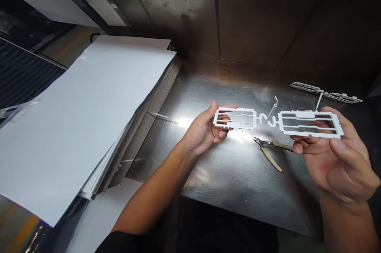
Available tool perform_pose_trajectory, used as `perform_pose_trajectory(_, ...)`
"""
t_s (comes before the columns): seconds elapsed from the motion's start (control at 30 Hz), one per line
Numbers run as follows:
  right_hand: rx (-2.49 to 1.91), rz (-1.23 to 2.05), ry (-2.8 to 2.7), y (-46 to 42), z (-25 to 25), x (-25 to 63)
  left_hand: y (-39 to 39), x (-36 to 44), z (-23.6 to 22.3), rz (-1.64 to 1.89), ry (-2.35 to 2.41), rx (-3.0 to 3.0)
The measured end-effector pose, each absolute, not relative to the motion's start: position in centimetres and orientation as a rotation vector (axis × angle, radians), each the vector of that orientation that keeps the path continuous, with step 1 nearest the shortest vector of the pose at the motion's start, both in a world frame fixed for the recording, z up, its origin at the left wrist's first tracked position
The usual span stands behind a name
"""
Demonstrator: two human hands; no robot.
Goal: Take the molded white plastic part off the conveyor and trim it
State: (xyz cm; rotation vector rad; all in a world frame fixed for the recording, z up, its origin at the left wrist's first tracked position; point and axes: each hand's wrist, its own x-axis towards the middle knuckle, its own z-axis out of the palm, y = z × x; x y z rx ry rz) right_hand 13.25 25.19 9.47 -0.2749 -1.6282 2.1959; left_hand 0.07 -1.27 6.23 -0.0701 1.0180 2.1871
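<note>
I hold a white moulded plastic piece (278,121) level above a steel table (226,181): two rectangular frames joined by a wavy runner with a thin sprue sticking up. My left hand (205,128) grips the left frame, thumb on top. My right hand (336,154) pinches the right frame from below and behind. A small pair of cutters (269,150) with tan handles lies on the table under the piece, between my hands.
A second white plastic piece (326,93) lies at the table's far right. A large white sheet (80,118) rests tilted over stacked boards on the left. A dark metal wall (253,11) closes the back. The table's front edge runs just before my body.
</note>
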Motion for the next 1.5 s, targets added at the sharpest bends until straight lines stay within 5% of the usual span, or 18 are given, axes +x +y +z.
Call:
perform_pose_trajectory(0.33,-0.584,2.215,-1.814,25.5,7.0,12.5,-1.6,0.4,6.3,2.207,1.013,0.035)
perform_pose_trajectory(1.3,-0.418,2.254,-2.069,25.4,4.7,11.9,-2.8,1.8,5.3,2.11,1.234,0.505)
perform_pose_trajectory(1.5,-0.393,2.201,-1.953,25.6,6.1,12.3,-2.0,1.1,6.8,2.205,1.279,0.229)
